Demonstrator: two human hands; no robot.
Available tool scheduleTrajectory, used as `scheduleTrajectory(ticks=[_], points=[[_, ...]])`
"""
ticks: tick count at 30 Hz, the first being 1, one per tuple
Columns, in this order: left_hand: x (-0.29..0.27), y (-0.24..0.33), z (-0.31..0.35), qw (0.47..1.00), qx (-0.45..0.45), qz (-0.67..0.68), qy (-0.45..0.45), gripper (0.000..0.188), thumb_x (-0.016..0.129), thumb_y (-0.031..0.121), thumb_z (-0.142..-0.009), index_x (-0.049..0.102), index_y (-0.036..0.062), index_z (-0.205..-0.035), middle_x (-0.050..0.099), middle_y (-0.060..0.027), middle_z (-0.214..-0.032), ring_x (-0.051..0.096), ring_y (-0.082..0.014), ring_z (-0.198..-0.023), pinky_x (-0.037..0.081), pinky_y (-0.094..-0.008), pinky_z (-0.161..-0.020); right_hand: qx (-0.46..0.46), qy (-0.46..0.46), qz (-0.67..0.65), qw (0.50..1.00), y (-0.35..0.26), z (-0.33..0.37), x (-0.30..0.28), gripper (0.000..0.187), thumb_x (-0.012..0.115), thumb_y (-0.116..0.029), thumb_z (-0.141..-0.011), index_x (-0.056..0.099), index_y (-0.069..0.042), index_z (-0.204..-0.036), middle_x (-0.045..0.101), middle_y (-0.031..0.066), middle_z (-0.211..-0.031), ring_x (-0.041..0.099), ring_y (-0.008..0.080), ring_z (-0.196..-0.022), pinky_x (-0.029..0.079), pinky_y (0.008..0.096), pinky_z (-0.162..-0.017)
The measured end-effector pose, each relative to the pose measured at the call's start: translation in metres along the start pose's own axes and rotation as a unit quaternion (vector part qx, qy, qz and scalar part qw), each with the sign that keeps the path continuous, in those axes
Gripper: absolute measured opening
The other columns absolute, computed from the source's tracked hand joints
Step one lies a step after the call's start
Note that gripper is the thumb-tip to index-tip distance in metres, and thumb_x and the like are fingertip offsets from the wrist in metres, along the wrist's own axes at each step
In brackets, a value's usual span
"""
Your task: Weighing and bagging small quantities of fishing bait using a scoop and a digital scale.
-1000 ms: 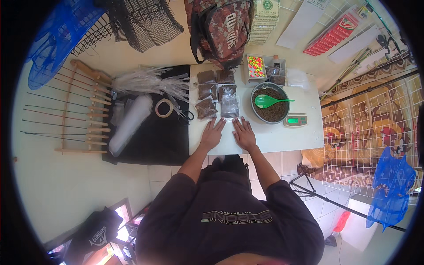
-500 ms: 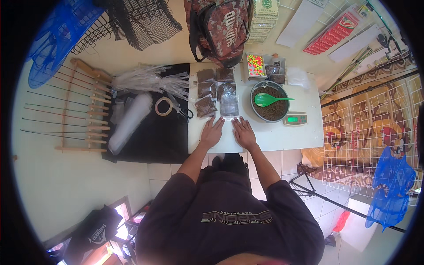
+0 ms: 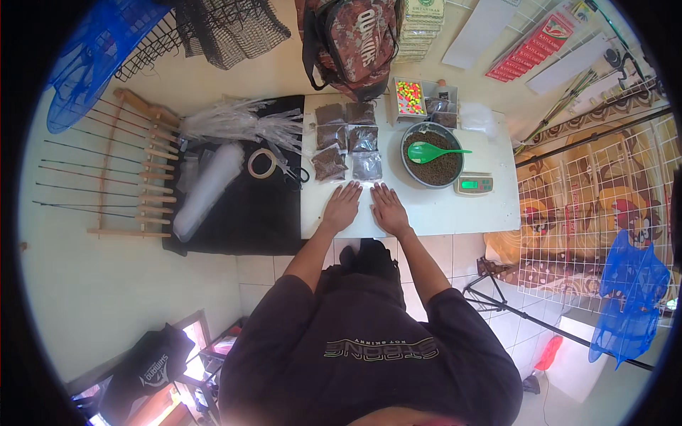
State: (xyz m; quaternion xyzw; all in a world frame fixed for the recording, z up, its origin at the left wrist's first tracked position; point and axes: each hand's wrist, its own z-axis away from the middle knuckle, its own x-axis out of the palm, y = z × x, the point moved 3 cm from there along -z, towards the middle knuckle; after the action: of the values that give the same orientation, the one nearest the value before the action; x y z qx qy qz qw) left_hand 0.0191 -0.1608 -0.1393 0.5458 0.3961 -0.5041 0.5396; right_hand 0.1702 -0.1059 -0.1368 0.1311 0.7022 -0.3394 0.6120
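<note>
My left hand (image 3: 342, 206) lies flat on the white table, palm down, with its fingers stretched out. Beside it, my right hand (image 3: 389, 210) rests the same way, and neither holds anything. Just beyond my fingertips are several clear plastic bags of brown granules in two columns. The nearest left bag (image 3: 328, 164) sits slightly askew, while the nearest right bag (image 3: 367, 167) lies flat. To the right, a grey bowl (image 3: 405, 170) contains brown granules, with a green spoon (image 3: 425, 152) on top. A small digital scale (image 3: 474, 184) with a lit green display stands near the bowl.
On a black cloth (image 3: 273, 227) at left lie scissors (image 3: 293, 170), a tape roll (image 3: 262, 163), a plastic roll (image 3: 206, 192) and clear bags (image 3: 249, 122). Behind the bowl are a box of colourful pieces (image 3: 410, 99) and clear plastic (image 3: 478, 118). A camouflage backpack (image 3: 352, 46) stands at the back.
The nearest right bag looked raised and overlapped the one behind it; now it lies flat and both show separately. My hands stay flat on the table, and the view has shifted slightly.
</note>
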Motion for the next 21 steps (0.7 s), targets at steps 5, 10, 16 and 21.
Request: scheduleTrajectory(ticks=[5,10,16,21], points=[[-0.012,0.004,0.000,0.997,-0.021,0.064,0.030,0.053,0.042,0.018,-0.089,0.029,0.0036,-0.138,0.028,-0.0107,-0.145,0.022,-0.0215,-0.136,0.018,-0.0382,-0.111,0.002,0.018,-0.010,1.000,-0.005,-0.003,-0.006,0.054,0.041,-0.025,-0.090,0.029,-0.004,-0.139,0.027,0.0141,-0.145,0.025,0.0287,-0.134,0.020,0.0423,-0.110],[-0.003,0.000,-0.008,0.999,-0.007,0.031,-0.012,0.055,0.043,0.017,-0.087,0.028,0.0024,-0.138,0.028,-0.0120,-0.145,0.022,-0.0224,-0.136,0.018,-0.0378,-0.111,0.016,-0.003,-0.001,1.000,-0.008,-0.011,-0.002,0.052,0.039,-0.027,-0.091,0.031,-0.004,-0.137,0.032,0.0149,-0.142,0.028,0.0287,-0.133,0.022,0.0417,-0.109],[-0.007,0.002,0.002,0.996,0.013,0.082,0.024,0.056,0.049,0.009,-0.080,0.035,0.0033,-0.134,0.039,-0.0119,-0.136,0.032,-0.0254,-0.130,0.027,-0.0424,-0.105,0.003,0.032,-0.030,0.999,-0.013,-0.003,-0.012,0.048,0.046,-0.022,-0.087,0.041,-0.003,-0.131,0.047,0.0135,-0.129,0.044,0.0275,-0.119,0.035,0.0403,-0.098],[-0.011,0.005,0.002,0.995,-0.006,0.087,0.043,0.047,0.046,0.007,-0.079,0.047,0.0040,-0.126,0.040,-0.0132,-0.136,0.028,-0.0300,-0.132,0.024,-0.0422,-0.107,0.008,0.041,-0.019,0.999,-0.009,-0.002,-0.013,0.041,0.049,-0.021,-0.086,0.048,-0.002,-0.122,0.050,0.0138,-0.119,0.047,0.0289,-0.111,0.038,0.0387,-0.092]])
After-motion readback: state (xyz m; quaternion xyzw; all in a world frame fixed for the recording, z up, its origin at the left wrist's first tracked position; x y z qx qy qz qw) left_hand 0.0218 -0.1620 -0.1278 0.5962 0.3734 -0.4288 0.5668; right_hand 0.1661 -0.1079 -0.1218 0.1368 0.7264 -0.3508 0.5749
